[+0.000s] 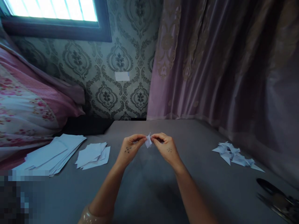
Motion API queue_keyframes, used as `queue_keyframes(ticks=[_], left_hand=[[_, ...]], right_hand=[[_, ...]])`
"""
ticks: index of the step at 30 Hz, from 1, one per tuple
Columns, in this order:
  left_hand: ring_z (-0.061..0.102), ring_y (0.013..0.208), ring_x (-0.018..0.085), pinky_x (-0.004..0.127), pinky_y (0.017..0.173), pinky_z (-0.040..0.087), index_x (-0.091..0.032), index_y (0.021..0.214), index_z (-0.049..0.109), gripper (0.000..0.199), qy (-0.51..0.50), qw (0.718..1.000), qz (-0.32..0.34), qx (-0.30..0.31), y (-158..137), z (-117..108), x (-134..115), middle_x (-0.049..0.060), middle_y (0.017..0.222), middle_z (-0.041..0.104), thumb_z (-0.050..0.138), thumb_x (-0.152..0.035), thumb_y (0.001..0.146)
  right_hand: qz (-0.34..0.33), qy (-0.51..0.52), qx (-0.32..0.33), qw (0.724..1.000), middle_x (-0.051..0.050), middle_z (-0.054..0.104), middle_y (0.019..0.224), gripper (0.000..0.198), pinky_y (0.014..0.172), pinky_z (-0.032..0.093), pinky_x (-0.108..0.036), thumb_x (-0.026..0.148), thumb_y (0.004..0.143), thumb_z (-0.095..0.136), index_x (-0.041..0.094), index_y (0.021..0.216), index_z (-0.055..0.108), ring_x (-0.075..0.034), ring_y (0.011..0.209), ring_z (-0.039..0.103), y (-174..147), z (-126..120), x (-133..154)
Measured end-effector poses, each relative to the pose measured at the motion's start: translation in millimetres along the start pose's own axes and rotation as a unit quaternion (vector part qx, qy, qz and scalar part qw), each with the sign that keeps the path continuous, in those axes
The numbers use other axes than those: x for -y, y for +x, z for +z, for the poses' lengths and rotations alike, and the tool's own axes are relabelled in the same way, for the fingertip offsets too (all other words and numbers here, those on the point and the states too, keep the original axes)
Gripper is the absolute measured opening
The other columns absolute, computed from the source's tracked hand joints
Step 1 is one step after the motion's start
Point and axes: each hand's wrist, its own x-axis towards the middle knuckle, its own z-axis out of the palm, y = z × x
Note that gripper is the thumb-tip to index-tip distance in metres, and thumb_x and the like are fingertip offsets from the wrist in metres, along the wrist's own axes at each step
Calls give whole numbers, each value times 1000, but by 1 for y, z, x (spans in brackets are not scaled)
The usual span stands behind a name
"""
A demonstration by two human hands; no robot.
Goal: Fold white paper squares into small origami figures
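Left hand (130, 147), right hand (167, 147): both pinching the paper piece (148, 142), probably to steady its folds; two
Paper piece: between the hands; one
Square sheets (90, 155): left, we guess for easy reach; overlapped, we can't count
Pointed pieces (238, 159): right, likely kept apart from flat ones; several

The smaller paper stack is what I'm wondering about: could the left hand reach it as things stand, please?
Probably yes: nothing visible stands between the left hand and the smaller paper stack, though that hand is holding folded paper with the right hand.
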Motion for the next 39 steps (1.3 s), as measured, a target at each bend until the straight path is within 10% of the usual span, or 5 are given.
queue_keyframes(ticks=[14, 18, 23, 39], left_hand=[[57, 86, 17, 27, 79, 42, -18, 74, 65, 15, 59, 993, 82, 57, 2, -4, 5, 5, 89, 61, 63, -32, 78], [57, 97, 19, 28, 85, 41, -16, 71, 62, 18, -26, 997, 34, 64, 0, -2, 2, 8, 105, 61, 67, -33, 75], [55, 63, 11, 22, 61, 41, -15, 68, 60, 26, -134, 987, -83, 36, -2, 4, 3, -1, 68, 61, 75, -36, 66], [57, 61, 12, 23, 61, 43, -13, 70, 70, 22, -150, 976, -151, 44, -1, 2, 7, 3, 65, 67, 76, -33, 64]], right_hand=[[-35, -18, 46, 998, -3, 69, 85, 15, 78, 47, -30, 22, 79, 56, 22, 85, 70, -17, 82, 63, -4, 1, 7], [6, 21, 83, 996, -3, 71, 88, 21, 81, 48, -32, 21, 79, 53, 22, 91, 71, -18, 86, 64, -5, -2, 15], [86, 134, 99, 982, -3, 69, 78, 26, 74, 49, -29, 38, 84, 52, 20, 84, 71, -16, 78, 64, -4, -5, 18], [142, 185, 60, 971, -4, 71, 79, 22, 69, 50, -29, 33, 68, 70, 19, 84, 69, -16, 72, 65, -1, -1, 4]])
